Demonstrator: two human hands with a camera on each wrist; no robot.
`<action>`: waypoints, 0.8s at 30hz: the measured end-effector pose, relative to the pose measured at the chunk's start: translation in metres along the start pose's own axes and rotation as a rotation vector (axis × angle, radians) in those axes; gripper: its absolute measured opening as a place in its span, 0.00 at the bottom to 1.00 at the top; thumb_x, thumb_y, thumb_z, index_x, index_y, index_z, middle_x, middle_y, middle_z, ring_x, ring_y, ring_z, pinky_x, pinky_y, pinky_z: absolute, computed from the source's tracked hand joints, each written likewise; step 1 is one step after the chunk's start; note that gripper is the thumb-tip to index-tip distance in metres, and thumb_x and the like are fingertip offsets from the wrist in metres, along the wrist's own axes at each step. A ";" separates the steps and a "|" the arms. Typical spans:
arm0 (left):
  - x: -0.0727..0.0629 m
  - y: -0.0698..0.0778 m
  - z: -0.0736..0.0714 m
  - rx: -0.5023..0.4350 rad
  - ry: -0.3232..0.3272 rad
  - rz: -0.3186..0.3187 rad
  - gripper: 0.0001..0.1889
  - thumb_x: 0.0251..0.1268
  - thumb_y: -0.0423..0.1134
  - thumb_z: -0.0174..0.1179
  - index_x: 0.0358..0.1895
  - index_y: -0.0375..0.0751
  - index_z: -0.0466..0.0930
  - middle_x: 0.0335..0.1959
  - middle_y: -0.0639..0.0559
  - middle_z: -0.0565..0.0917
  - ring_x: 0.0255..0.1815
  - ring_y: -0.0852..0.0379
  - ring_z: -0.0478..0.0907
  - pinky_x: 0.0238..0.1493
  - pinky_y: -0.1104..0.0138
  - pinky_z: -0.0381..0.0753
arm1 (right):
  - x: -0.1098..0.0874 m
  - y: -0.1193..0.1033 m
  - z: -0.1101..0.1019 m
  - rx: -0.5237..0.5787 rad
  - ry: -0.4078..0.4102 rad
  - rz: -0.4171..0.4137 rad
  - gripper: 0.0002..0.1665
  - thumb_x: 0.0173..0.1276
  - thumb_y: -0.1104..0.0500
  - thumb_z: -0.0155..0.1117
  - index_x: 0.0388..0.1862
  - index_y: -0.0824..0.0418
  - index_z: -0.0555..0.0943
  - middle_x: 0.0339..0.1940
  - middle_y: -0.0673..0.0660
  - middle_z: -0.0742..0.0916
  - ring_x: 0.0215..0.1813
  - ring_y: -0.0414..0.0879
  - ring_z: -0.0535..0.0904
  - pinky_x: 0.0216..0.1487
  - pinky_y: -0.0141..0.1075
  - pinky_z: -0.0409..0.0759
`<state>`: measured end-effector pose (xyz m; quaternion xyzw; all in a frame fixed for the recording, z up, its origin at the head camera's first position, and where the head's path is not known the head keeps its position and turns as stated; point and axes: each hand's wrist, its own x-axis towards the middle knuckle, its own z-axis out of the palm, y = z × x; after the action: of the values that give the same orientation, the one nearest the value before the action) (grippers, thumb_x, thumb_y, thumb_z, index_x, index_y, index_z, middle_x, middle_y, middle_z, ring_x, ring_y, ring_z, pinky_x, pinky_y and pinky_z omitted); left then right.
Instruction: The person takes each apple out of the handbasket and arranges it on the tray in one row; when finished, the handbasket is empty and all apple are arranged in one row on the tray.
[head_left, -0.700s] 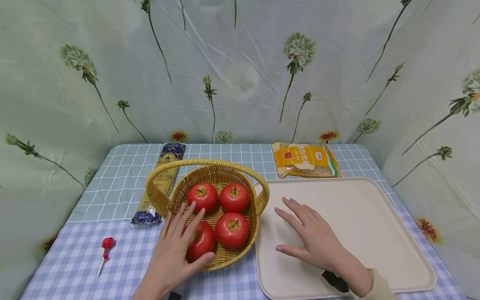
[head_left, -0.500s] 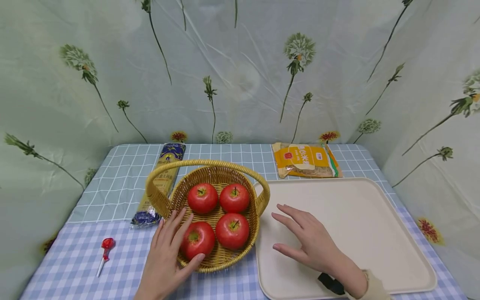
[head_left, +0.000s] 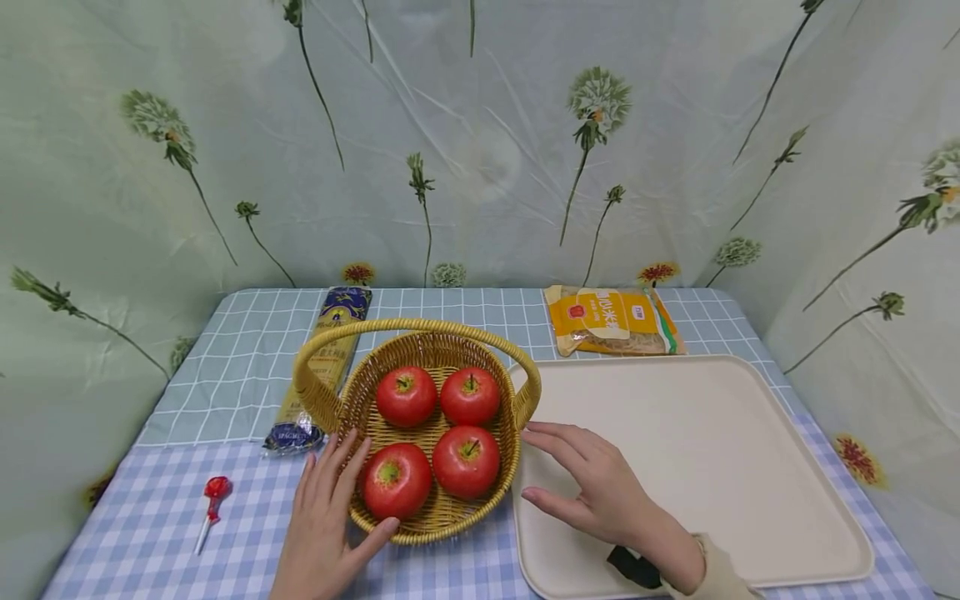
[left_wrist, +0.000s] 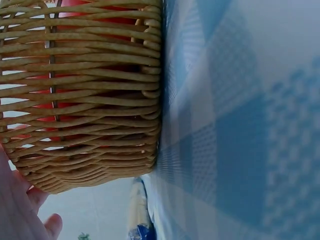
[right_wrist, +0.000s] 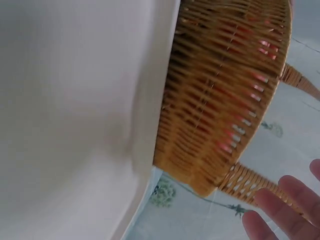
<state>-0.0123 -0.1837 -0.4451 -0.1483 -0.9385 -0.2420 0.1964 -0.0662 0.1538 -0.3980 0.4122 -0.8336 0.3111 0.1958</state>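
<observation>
On the near left of the blue-and-white checked tablecloth (head_left: 142, 517), a red lollipop on a white stick (head_left: 212, 504) lies near the left hand (head_left: 322, 517). Beyond it, a long blue-and-gold plastic packet (head_left: 326, 358) slants behind the basket handle. The left hand reaches forward, palm down, fingers extended and thumb spread toward the near rim; it grips nothing, and contact is unclear. At centre stands a round golden wicker basket (head_left: 442, 536) with an arched handle, holding four red apples (head_left: 406, 396). To its right, the right hand (head_left: 592, 483) angles leftward above a cream rectangular tray (head_left: 720, 467), holding nothing, thumb apart, fingertips by the handle's base. Far right lies an orange plastic packet (head_left: 615, 317).
</observation>
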 end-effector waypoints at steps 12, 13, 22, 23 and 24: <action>-0.007 0.000 0.008 -0.223 0.007 -0.108 0.50 0.49 0.49 0.69 0.75 0.42 0.51 0.74 0.46 0.51 0.74 0.40 0.38 0.70 0.51 0.38 | 0.019 -0.011 0.016 0.154 0.029 -0.059 0.30 0.64 0.46 0.65 0.61 0.58 0.75 0.56 0.52 0.80 0.56 0.45 0.77 0.53 0.36 0.75; -0.008 0.000 0.009 -0.254 0.019 -0.109 0.51 0.49 0.48 0.70 0.75 0.41 0.50 0.75 0.46 0.50 0.74 0.39 0.37 0.69 0.50 0.38 | 0.021 -0.013 0.018 0.174 0.026 -0.062 0.30 0.64 0.47 0.65 0.61 0.59 0.74 0.56 0.53 0.80 0.56 0.45 0.77 0.54 0.36 0.75; -0.011 -0.002 0.017 -0.403 0.041 -0.132 0.51 0.49 0.39 0.69 0.75 0.37 0.46 0.75 0.46 0.45 0.73 0.34 0.33 0.68 0.51 0.38 | 0.039 -0.023 0.031 0.223 -0.070 0.020 0.34 0.64 0.44 0.65 0.66 0.55 0.69 0.59 0.52 0.78 0.61 0.42 0.71 0.54 0.38 0.75; -0.011 -0.003 0.018 -0.407 0.045 -0.129 0.51 0.49 0.39 0.69 0.75 0.37 0.46 0.75 0.46 0.45 0.73 0.34 0.33 0.68 0.52 0.37 | 0.040 -0.023 0.032 0.211 -0.085 0.036 0.35 0.63 0.43 0.65 0.65 0.55 0.70 0.60 0.51 0.77 0.61 0.41 0.71 0.54 0.38 0.75; -0.012 -0.003 0.019 -0.410 0.049 -0.125 0.51 0.49 0.39 0.68 0.75 0.36 0.46 0.75 0.45 0.45 0.73 0.34 0.33 0.69 0.53 0.37 | 0.041 -0.024 0.034 0.198 -0.101 0.053 0.35 0.63 0.42 0.64 0.65 0.54 0.70 0.60 0.50 0.77 0.61 0.41 0.70 0.54 0.38 0.75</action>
<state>-0.0090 -0.1790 -0.4667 -0.1206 -0.8720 -0.4432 0.1695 -0.0735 0.0964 -0.3900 0.4224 -0.8183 0.3758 0.1038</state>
